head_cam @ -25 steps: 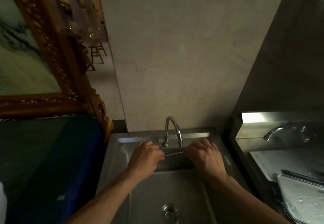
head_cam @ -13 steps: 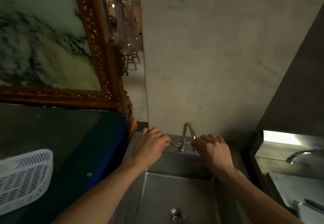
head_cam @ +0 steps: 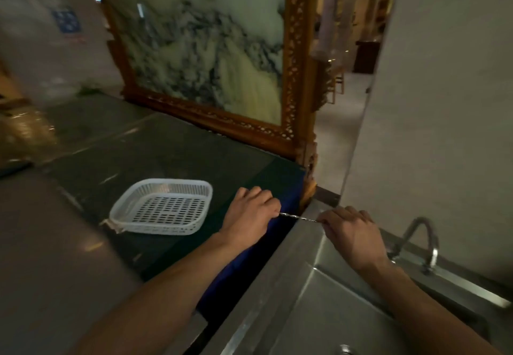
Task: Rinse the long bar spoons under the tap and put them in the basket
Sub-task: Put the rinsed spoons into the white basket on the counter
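A thin twisted metal bar spoon (head_cam: pixel 298 217) stretches level between my two hands, only its middle showing. My left hand (head_cam: pixel 249 213) grips one end over the dark counter's blue edge. My right hand (head_cam: pixel 351 232) pinches the other end above the left rim of the steel sink (head_cam: pixel 305 293). The white slotted plastic basket (head_cam: pixel 126 204) sits on the counter, left of my left hand, with nothing seen inside. The curved tap (head_cam: pixel 422 241) stands at the sink's back, right of my right hand; no water shows.
A large marble picture in a carved wooden frame (head_cam: pixel 294 82) leans at the back of the dark counter (head_cam: pixel 155 149). A pale wall (head_cam: pixel 444 105) rises behind the sink. The sink drain (head_cam: pixel 345 350) is at the bottom edge.
Both hands have carried the bar spoon from in front of the tap leftward to the counter's edge. My view has swung left, bringing the whole basket into sight.
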A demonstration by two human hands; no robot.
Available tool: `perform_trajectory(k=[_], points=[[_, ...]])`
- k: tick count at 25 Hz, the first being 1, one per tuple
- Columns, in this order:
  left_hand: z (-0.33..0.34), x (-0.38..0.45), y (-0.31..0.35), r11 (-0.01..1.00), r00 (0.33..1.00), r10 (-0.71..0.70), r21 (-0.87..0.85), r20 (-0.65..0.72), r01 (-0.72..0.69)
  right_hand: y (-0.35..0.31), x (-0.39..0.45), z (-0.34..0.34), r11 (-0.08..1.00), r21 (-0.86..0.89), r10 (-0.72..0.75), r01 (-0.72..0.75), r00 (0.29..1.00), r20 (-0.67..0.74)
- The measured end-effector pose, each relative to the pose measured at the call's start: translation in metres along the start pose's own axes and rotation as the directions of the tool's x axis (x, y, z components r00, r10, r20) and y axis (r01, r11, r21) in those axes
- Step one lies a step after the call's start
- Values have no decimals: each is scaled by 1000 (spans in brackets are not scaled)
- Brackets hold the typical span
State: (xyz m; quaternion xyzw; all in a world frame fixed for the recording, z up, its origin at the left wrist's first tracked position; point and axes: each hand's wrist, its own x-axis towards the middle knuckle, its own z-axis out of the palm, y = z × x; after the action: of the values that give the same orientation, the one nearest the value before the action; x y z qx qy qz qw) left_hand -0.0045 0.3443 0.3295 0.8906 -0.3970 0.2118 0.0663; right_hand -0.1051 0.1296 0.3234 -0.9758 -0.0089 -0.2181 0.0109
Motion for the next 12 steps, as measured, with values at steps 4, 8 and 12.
perform_trajectory(k=[4, 8, 12], points=[[-10, -25, -77, 993, 993, -102, 67, 55, 99, -53, 53, 26, 994, 56, -93, 93, 996, 8], [-11, -44, -162, 970, 972, -200, 162, 120, 180, -113, 111, 60, 982, 88, -172, 170, 985, 21], [0, -49, -241, 948, 950, -262, 228, 172, 221, -161, 168, 97, 976, 99, -202, 193, 976, 81]])
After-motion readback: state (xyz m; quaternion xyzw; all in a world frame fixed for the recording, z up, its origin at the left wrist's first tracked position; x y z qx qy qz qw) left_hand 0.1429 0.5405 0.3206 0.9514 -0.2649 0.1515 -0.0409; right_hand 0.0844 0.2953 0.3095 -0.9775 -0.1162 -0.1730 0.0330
